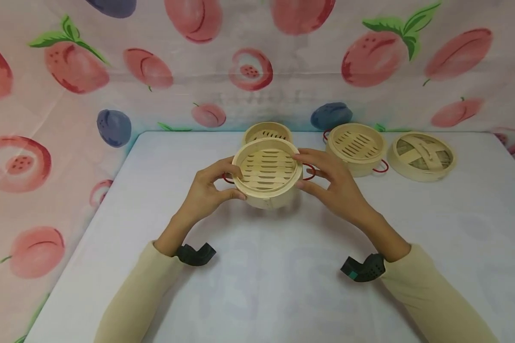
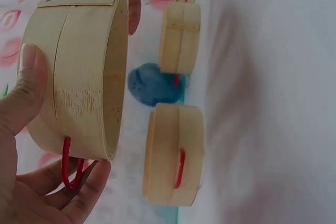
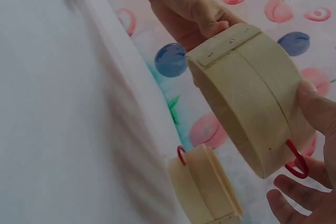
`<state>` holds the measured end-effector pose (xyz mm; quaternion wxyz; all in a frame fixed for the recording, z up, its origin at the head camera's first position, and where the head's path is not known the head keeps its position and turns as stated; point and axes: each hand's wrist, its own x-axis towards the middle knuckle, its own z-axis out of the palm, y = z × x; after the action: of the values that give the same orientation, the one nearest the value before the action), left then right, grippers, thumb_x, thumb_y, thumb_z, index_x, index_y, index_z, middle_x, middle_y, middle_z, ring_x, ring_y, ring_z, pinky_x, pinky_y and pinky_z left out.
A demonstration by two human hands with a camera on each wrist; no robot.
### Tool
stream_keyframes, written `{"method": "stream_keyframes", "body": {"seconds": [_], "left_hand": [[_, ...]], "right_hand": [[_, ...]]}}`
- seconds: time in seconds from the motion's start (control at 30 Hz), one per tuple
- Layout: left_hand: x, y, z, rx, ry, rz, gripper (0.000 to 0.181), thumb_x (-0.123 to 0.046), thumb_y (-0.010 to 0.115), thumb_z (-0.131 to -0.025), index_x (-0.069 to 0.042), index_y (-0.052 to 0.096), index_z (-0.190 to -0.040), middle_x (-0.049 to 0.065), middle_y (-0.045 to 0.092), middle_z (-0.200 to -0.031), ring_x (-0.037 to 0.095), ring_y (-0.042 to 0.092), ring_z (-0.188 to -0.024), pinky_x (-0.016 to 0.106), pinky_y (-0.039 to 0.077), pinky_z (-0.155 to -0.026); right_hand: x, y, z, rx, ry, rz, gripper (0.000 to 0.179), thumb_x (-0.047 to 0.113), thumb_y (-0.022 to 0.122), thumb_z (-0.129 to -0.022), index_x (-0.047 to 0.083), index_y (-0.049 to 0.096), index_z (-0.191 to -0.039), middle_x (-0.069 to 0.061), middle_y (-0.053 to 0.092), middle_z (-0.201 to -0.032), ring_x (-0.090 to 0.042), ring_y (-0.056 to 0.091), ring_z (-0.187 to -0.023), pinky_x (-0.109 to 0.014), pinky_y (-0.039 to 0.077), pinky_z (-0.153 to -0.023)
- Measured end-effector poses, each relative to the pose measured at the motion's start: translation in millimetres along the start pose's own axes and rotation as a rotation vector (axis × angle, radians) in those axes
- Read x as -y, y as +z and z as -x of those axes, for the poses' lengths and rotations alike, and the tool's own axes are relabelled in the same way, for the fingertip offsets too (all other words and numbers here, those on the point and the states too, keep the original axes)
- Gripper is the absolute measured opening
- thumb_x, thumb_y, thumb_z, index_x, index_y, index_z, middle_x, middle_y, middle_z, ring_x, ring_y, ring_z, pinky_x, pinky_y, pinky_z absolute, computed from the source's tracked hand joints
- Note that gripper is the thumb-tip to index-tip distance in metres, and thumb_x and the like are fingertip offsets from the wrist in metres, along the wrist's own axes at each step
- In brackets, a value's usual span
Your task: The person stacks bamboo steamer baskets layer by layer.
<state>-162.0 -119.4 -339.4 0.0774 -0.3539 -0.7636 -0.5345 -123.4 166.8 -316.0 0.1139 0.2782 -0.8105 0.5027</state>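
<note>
Between both hands is a round bamboo steamer basket (image 1: 268,171) with a slatted base and red loop handles, held up off the table and tilted to face the head camera. My left hand (image 1: 208,186) grips its left side, thumb on the outer wall and a finger over the rim. On the other side, my right hand (image 1: 332,183) pinches the wall beside the red handle (image 3: 298,162). Just behind it stands a second steamer basket (image 1: 268,128), partly hidden by the held one in the head view.
A third steamer basket (image 1: 357,147) with red handles stands at the back right. Beside it lies a woven bamboo lid (image 1: 422,156). The white table (image 1: 257,276) meets a fruit-patterned cloth (image 1: 154,109) at its back edge.
</note>
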Motion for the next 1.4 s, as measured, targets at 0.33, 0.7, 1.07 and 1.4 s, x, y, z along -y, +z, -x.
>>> {"method": "stream_keyframes", "body": {"seconds": [0.33, 0.7, 1.07, 1.4], "left_hand": [[8.2, 21.8, 5.9, 0.024, 0.027, 0.033, 0.043, -0.003, 0.086, -0.060, -0.009, 0.064, -0.097, 0.010, 0.061, -0.120, 0.021, 0.055, -0.106, 0.040, 0.048, -0.079], [-21.7, 46.0, 3.5, 0.014, -0.021, 0.044, 0.041, 0.005, 0.084, -0.060, 0.002, 0.062, -0.094, 0.024, 0.060, -0.113, 0.033, 0.052, -0.114, 0.049, 0.047, -0.083], [-16.5, 68.5, -2.8, 0.047, 0.011, 0.046, 0.041, 0.005, 0.085, -0.061, 0.002, 0.061, -0.094, 0.025, 0.060, -0.110, 0.037, 0.053, -0.112, 0.041, 0.048, -0.083], [-8.7, 85.2, -3.6, 0.056, -0.012, 0.051, 0.040, 0.004, 0.086, -0.060, 0.003, 0.063, -0.093, 0.027, 0.057, -0.120, 0.040, 0.050, -0.118, 0.048, 0.046, -0.084]], "right_hand": [[-19, -5, 23.5, 0.027, 0.083, -0.001, 0.050, -0.003, 0.075, -0.079, 0.007, 0.061, -0.126, -0.009, 0.047, -0.139, -0.021, 0.044, -0.126, -0.034, 0.049, -0.090], [-39, -11, 45.3, 0.014, 0.120, -0.010, 0.059, -0.001, 0.080, -0.073, 0.011, 0.060, -0.127, -0.005, 0.045, -0.141, -0.015, 0.041, -0.128, -0.021, 0.047, -0.090], [-57, -23, 61.8, -0.014, 0.135, -0.022, 0.053, -0.010, 0.080, -0.067, 0.004, 0.063, -0.115, -0.012, 0.046, -0.138, -0.008, 0.046, -0.122, -0.019, 0.047, -0.087], [-70, -30, 74.1, -0.020, 0.109, -0.104, 0.049, -0.016, 0.079, -0.065, 0.000, 0.064, -0.109, -0.016, 0.046, -0.137, -0.013, 0.050, -0.116, -0.019, 0.048, -0.085]]}}
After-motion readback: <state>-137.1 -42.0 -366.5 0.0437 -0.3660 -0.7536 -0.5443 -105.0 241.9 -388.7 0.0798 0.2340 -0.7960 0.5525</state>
